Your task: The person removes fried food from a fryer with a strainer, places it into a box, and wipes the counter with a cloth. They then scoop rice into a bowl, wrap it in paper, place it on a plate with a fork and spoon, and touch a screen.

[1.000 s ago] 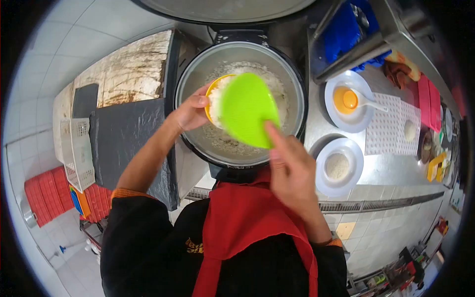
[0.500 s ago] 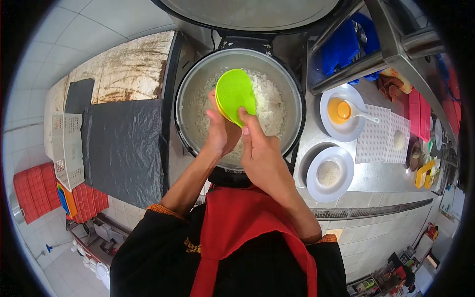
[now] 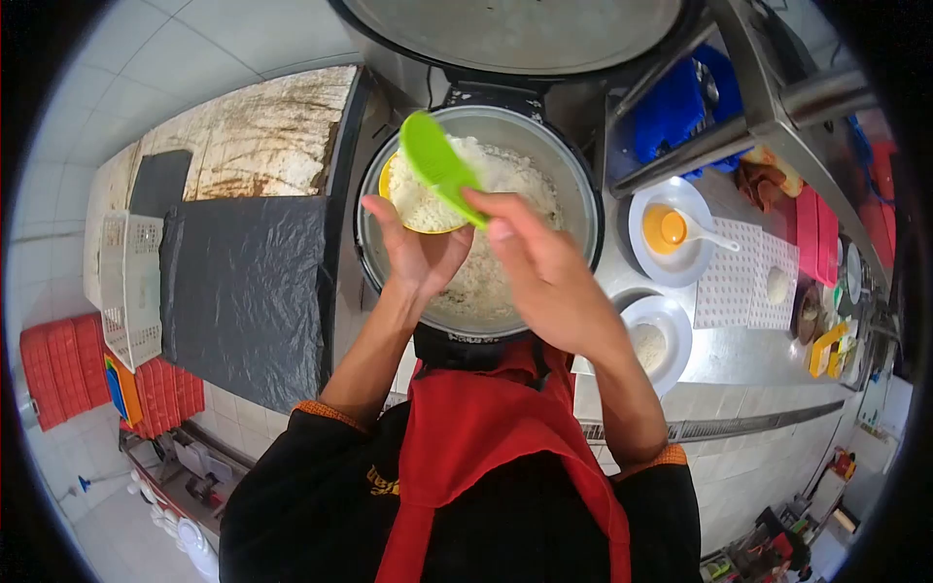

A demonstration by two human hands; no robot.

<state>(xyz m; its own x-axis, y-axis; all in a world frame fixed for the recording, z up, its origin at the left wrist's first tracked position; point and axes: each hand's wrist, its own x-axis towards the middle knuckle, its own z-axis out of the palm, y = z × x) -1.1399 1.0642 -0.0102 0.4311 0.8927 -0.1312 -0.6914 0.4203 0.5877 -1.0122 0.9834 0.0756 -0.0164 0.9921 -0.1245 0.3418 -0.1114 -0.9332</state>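
Note:
In the head view, my left hand (image 3: 420, 255) holds a yellow bowl (image 3: 387, 183) heaped with white rice, over the open rice cooker (image 3: 586, 199). My right hand (image 3: 544, 277) grips the handle of a green rice paddle (image 3: 428, 155), whose blade is above the rice in the bowl and hides part of it. Loose cooked rice (image 3: 486, 277) lies in the pot below both hands. The cooker's raised lid (image 3: 515, 34) stands behind the pot.
On the steel counter at right are a white bowl (image 3: 646, 257) with an orange cup and white spoon, and another white bowl (image 3: 680, 340) holding rice. A steel shelf (image 3: 680, 155) overhangs there. At left lie a black-covered surface (image 3: 243, 291) and a white basket (image 3: 136, 287).
The paddle has lifted and tilted up to the left, off the bowl, so the heaped rice shows. The bowl has shifted left, and my right hand has moved right and down.

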